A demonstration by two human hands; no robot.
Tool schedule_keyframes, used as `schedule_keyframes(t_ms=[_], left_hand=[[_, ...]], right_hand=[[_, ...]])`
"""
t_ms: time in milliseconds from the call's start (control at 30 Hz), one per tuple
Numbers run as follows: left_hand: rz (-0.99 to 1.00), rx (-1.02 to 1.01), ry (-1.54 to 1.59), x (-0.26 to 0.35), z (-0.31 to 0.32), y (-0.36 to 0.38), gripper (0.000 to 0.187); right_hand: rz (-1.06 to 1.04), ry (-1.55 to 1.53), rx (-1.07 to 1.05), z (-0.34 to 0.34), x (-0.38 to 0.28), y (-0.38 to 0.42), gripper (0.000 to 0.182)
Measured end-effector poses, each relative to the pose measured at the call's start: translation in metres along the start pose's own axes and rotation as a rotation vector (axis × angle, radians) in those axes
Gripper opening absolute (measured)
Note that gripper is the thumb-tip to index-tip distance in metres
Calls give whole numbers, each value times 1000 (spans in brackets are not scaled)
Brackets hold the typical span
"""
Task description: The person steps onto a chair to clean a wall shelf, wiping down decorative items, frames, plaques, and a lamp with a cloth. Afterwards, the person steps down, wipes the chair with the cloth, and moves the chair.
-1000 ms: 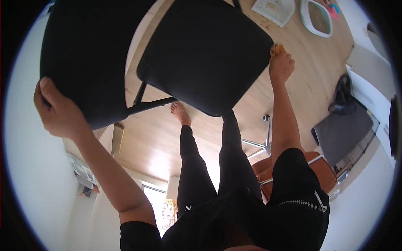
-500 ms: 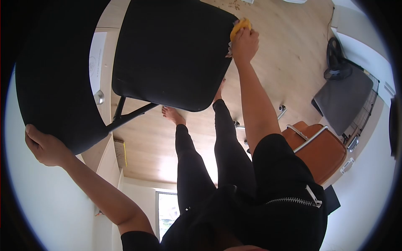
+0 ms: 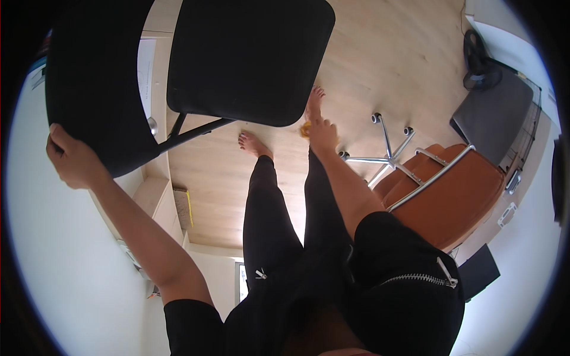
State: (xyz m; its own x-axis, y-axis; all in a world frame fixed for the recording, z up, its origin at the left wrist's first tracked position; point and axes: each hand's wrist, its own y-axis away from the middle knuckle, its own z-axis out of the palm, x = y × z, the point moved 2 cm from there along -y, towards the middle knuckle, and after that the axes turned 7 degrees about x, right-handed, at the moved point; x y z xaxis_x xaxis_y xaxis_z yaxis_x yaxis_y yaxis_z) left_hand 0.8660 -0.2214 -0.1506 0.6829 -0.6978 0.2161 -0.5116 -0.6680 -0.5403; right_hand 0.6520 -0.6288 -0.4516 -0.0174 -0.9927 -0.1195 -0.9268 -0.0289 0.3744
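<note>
A black folding chair shows its backrest (image 3: pixel 98 83) on the left and its seat (image 3: pixel 246 59) at the top middle, with a dark tube frame below. My left hand (image 3: pixel 77 160) is closed around the lower outer edge of the backrest. Beside my right leg, my right hand (image 3: pixel 324 139) holds a yellow cloth (image 3: pixel 305 130), mostly hidden behind the fingers. That hand is apart from the seat, below its right corner.
A brown swivel chair (image 3: pixel 445 196) with chrome legs lies at the right. Behind it are a grey panel (image 3: pixel 499 113) and a black object (image 3: pixel 478 65). My bare feet stand on the wooden floor (image 3: pixel 386 65). A cabinet (image 3: pixel 157 204) is at the left.
My right hand has left the seat's right edge and come down toward my leg with the yellow cloth. My left hand keeps hold of the backrest, now higher in view.
</note>
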Motion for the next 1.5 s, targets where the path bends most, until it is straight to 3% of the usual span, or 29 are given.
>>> schedule_keyframes(t_ms=[100,167,200,267,500,567,633,700,767,833,1067,1133,1267,1400,1500], left_hand=[[20,-39,55,1,-5,-1,57],[29,-56,81,2,-12,0,57],[37,-104,81,1,-14,-1,57],[58,-135,128,0,-11,-7,58],[143,-297,296,-12,-9,-16,63],[147,-388,324,-17,-7,-20,63],[189,-407,396,-24,13,-27,61],[218,-471,486,-32,21,-33,59],[167,-556,542,-28,16,-35,60],[144,-556,480,-22,4,-34,61],[-18,-539,312,-12,-9,-22,57],[3,-498,333,-8,-17,-18,57],[7,-435,336,-4,-25,-12,52],[42,-380,377,-1,-46,-4,48],[4,-420,392,2,-52,-1,47]], right_hand=[[112,55,146,-58,8,-26,28],[67,-227,412,-90,13,-29,29],[85,-224,437,-101,17,-23,29],[183,-261,305,-118,28,-21,23],[428,-605,522,-226,50,54,28],[523,-558,530,-234,70,71,33],[667,-864,536,-229,94,81,38],[607,-691,528,-234,111,89,41],[615,-714,484,-224,125,87,39],[727,-1045,403,-214,122,78,38],[524,-1303,119,-298,23,-18,40],[400,-1531,65,-342,-36,-52,39],[12,-1656,-99,-413,-174,-101,40],[-191,-1579,-226,-450,-303,-110,45],[-301,-1604,-434,-455,-380,-102,49]])
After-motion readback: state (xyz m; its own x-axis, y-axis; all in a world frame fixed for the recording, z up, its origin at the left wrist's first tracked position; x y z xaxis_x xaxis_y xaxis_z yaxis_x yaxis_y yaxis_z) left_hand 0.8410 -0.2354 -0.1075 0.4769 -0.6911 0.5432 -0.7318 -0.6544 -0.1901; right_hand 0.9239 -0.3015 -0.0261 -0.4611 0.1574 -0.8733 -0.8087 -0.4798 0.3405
